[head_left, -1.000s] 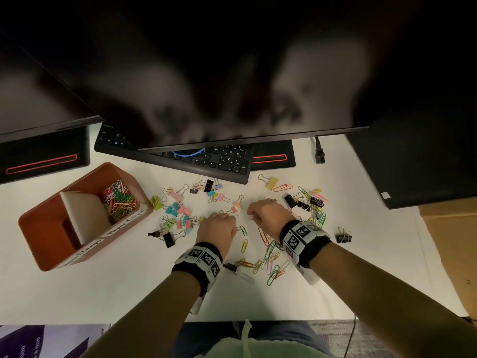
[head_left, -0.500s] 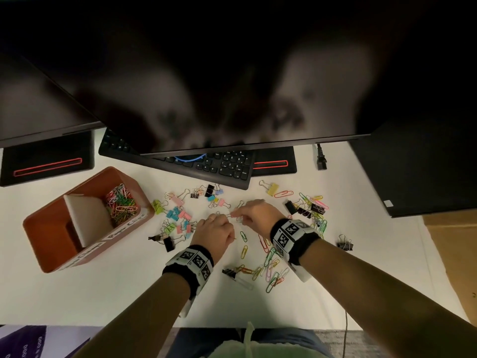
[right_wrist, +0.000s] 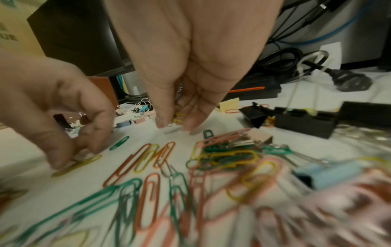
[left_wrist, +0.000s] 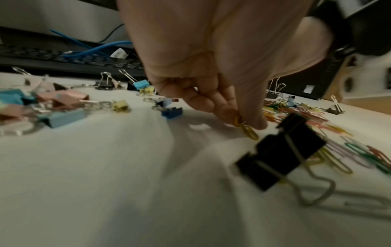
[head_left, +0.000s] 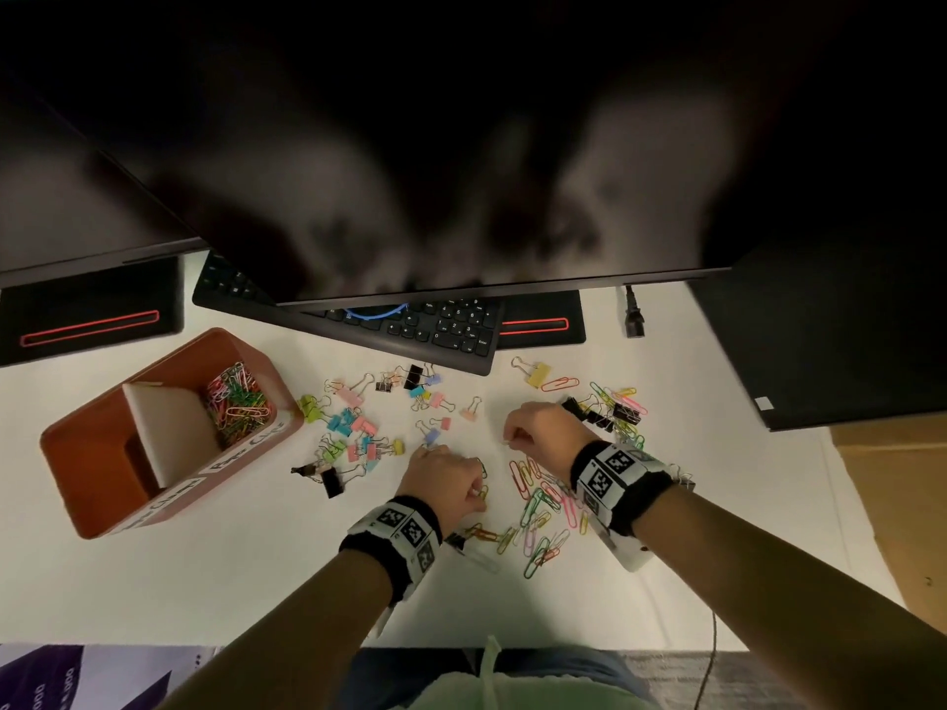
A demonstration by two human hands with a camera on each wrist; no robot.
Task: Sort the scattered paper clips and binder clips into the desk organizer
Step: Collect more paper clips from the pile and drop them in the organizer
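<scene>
Overhead, a dark monitor (head_left: 461,146) overhangs the white desk (head_left: 205,581), and the black keyboard (head_left: 440,330) lies just behind the scatter, so the working room is bounded at the back; bare desk lies nearer the person. The orange desk organizer (head_left: 77,453) sits at the left, well apart from both hands, with coloured paper clips (head_left: 238,404) piled in its far compartment. Pastel binder clips (head_left: 358,433) lie between the organizer and the hands; loose paper clips (right_wrist: 148,160) spread beneath the right wrist. The left hand (head_left: 446,479) pinches a yellow paper clip (left_wrist: 246,128) against the desk, beside a black binder clip (left_wrist: 279,153). The right hand (head_left: 538,433), fingers curled, holds small yellow clips (right_wrist: 178,117) at its fingertips.
</scene>
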